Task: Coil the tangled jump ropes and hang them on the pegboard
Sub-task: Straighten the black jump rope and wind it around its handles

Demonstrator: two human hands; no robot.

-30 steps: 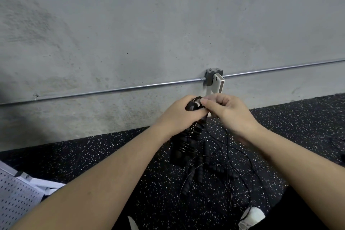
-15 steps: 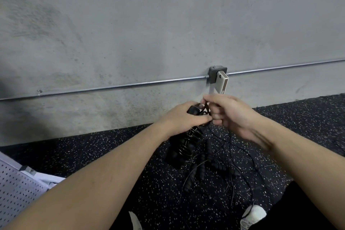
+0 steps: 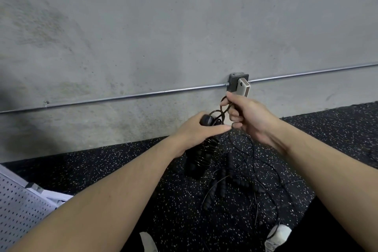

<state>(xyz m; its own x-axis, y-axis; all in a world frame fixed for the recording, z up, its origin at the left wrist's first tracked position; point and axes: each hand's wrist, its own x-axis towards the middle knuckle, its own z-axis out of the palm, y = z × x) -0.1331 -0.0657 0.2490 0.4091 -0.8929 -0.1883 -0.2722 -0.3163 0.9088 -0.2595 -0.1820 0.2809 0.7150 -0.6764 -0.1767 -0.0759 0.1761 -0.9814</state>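
Note:
My left hand (image 3: pixel 201 132) grips a bundle of black jump-rope handles (image 3: pixel 201 157) with thin cord wound around them; the handle tops stick out above my fingers. My right hand (image 3: pixel 248 117) is raised just right of it and pinches a loop of the thin black cord (image 3: pixel 223 108), pulled up from the bundle. More tangled black ropes (image 3: pixel 235 182) with ribbed handles lie on the speckled floor below both hands. The white pegboard (image 3: pixel 18 206) lies at the bottom left corner, far from my hands.
A concrete wall (image 3: pixel 163 26) stands straight ahead with a metal conduit (image 3: pixel 122 97) running across it and a junction box with a pale device (image 3: pixel 240 86) just above my right hand. Black speckled rubber flooring (image 3: pixel 102 161) lies below. White shoe tips (image 3: pixel 278 235) show at the bottom.
My right hand has lifted up and to the right, drawing a loop of cord out of the bundle. My left hand keeps its hold on the handles and has barely moved.

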